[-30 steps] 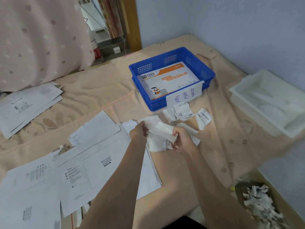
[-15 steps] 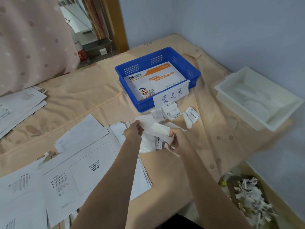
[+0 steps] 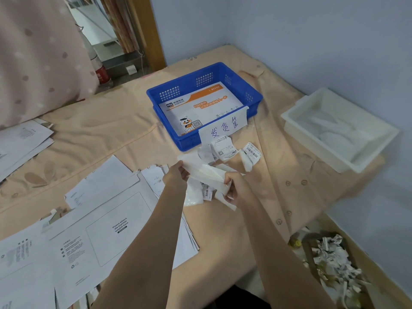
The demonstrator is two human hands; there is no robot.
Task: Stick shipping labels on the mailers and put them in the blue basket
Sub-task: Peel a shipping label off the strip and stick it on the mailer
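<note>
A blue basket (image 3: pixel 254 94) with a handwritten paper sign stands at the back of the bed; one orange-and-white mailer (image 3: pixel 200 105) lies flat inside it. My left hand (image 3: pixel 176 172) and my right hand (image 3: pixel 234 186) each pinch one end of a white shipping label strip (image 3: pixel 207 172), held in the air in front of the basket. More loose labels (image 3: pixel 229 148) with barcodes lie on the sheet just before the basket. White mailers (image 3: pixel 111 226) are spread under my left forearm at the lower left.
A white plastic tray (image 3: pixel 296 121) sits at the right by the wall. Another stack of mailers (image 3: pixel 20 139) lies at the far left. A box of torn paper scraps (image 3: pixel 332 262) stands on the floor at the lower right. A pink pillow fills the upper left.
The view has swung to the right, so everything shifted left in frame. Both hands still hold the label strip, now stretched a little wider between them.
</note>
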